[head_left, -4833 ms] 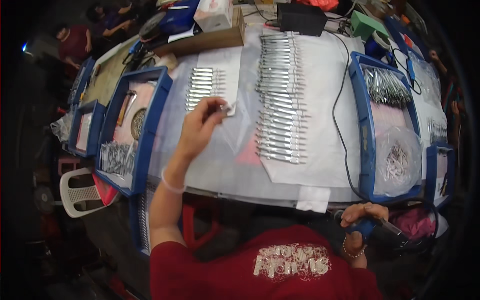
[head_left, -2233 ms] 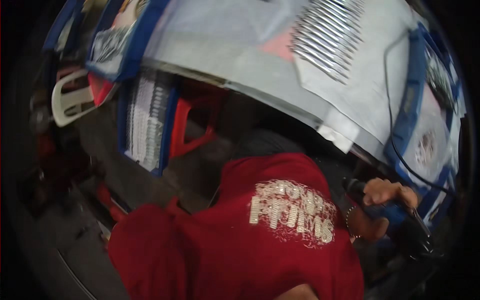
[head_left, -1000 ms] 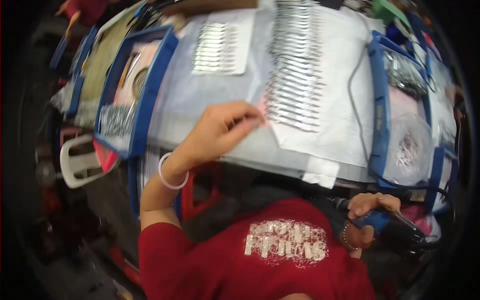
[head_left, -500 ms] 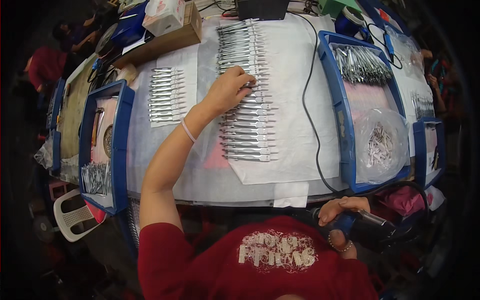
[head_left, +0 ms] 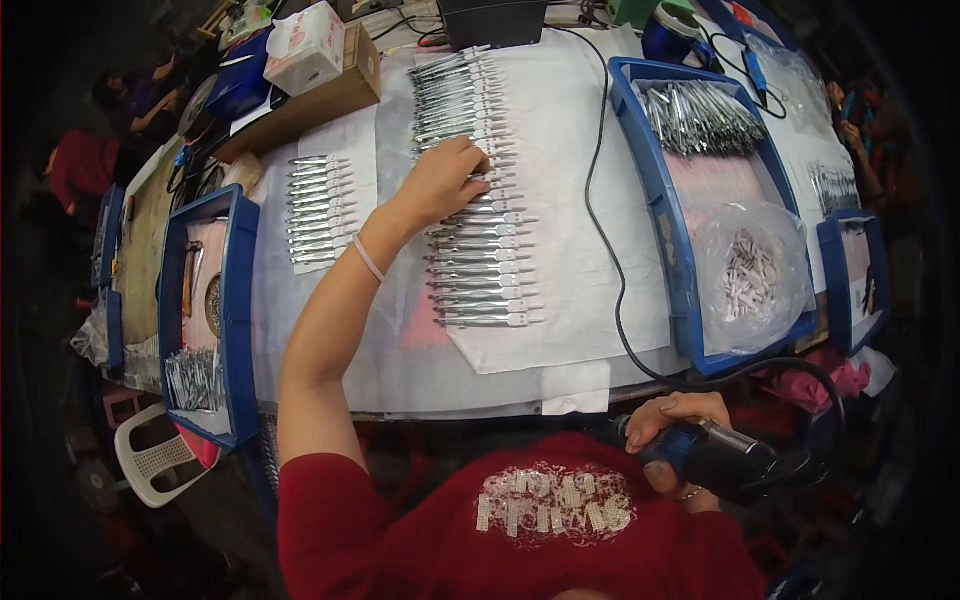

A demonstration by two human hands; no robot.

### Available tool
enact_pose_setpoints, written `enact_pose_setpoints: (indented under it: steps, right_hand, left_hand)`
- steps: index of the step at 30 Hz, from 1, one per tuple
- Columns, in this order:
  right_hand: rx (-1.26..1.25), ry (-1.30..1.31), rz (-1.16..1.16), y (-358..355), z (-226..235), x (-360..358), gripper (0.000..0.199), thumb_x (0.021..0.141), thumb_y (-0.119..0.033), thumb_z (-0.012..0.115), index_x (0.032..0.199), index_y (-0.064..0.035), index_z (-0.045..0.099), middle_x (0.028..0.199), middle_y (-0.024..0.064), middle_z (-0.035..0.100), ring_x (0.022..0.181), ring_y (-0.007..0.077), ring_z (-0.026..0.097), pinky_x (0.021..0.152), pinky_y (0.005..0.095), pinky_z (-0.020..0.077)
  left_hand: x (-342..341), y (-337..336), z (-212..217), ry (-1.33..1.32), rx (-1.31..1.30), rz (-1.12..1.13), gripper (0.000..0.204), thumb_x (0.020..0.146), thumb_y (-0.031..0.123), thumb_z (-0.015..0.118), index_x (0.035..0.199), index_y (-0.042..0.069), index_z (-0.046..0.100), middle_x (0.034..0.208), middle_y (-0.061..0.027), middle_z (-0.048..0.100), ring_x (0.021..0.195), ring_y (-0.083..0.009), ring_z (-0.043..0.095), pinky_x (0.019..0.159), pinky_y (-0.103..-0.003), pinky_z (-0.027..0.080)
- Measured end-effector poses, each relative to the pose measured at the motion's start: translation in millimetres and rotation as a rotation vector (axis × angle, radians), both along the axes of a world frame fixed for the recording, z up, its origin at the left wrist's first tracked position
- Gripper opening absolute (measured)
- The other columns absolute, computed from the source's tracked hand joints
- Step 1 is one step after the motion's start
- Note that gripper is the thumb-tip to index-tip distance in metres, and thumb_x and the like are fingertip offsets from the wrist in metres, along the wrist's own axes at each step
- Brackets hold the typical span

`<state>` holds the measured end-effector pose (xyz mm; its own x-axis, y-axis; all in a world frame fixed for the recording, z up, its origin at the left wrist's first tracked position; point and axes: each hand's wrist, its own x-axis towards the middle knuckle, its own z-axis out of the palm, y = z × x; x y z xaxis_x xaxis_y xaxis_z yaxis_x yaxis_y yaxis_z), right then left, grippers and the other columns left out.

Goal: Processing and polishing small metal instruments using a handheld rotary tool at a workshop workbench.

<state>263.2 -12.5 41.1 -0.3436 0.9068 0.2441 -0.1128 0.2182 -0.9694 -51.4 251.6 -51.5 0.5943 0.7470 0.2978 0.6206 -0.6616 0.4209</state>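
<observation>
A long column of slim silver metal pieces [head_left: 482, 255], each with a flat body and narrow ends, lies side by side on white paper. My left hand [head_left: 447, 180] rests over the middle of this column, its fingers curled and the thumb bent round the right ends of a piece there; the fingertips partly hide it. Close to my body, below the table edge, my right hand [head_left: 668, 432] wraps round a dark blue and black corded power tool [head_left: 715, 455]. Its tip points left, blurred in shadow. A shorter group of similar pieces [head_left: 320, 212] lies to the left.
A blue tray [head_left: 657, 215] at the right holds metal pieces and a plastic bag [head_left: 750, 275] of small pale parts. Another blue tray [head_left: 240, 310] stands left. A black cord [head_left: 592, 190] crosses the paper. A wooden box [head_left: 360, 70] and black box [head_left: 492, 22] stand behind.
My view has shifted slightly, so the trays and paper sit a little differently. My left hand stays over the column, and my right hand still grips the power tool.
</observation>
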Motion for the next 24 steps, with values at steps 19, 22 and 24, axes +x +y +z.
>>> enact_pose_setpoints:
  steps: [19,22,24]
  right_hand:
    - [0.079,0.048,-0.029,-31.2,-3.9,18.0,0.057,0.078,-0.009,0.07,0.122,-0.0007,0.035,0.101,0.019,0.058,0.083,0.0189,0.059,0.075,0.0311,0.0507]
    - [0.009,-0.014,0.004,-29.0,-5.6,12.5,0.054,0.081,-0.005,0.066,0.124,-0.0001,0.034,0.108,0.0207,0.057,0.085,0.0156,0.058,0.076,0.0274,0.0498]
    - [-0.061,-0.014,-0.012,-30.4,-7.3,11.3,0.051,0.083,-0.003,0.064,0.124,0.0002,0.034,0.112,0.0213,0.055,0.086,0.0139,0.057,0.076,0.0256,0.0493]
  left_hand:
    - [55.2,-207.6,70.7,-0.813,-0.775,0.194,0.026,0.089,0.002,0.058,0.113,-0.005,0.052,0.09,-0.0053,0.061,0.08,-0.0094,0.06,0.071,-0.021,0.049]
    - [69.6,-265.7,37.5,-0.992,-1.226,0.246,0.023,0.091,0.002,0.055,0.113,-0.004,0.051,0.091,-0.0084,0.062,0.076,-0.0115,0.063,0.066,-0.021,0.051]
    - [76.1,-291.6,17.7,-1.111,-1.464,0.298,0.02,0.093,0.006,0.055,0.111,-0.002,0.051,0.086,-0.0095,0.063,0.07,-0.013,0.064,0.061,-0.021,0.05]
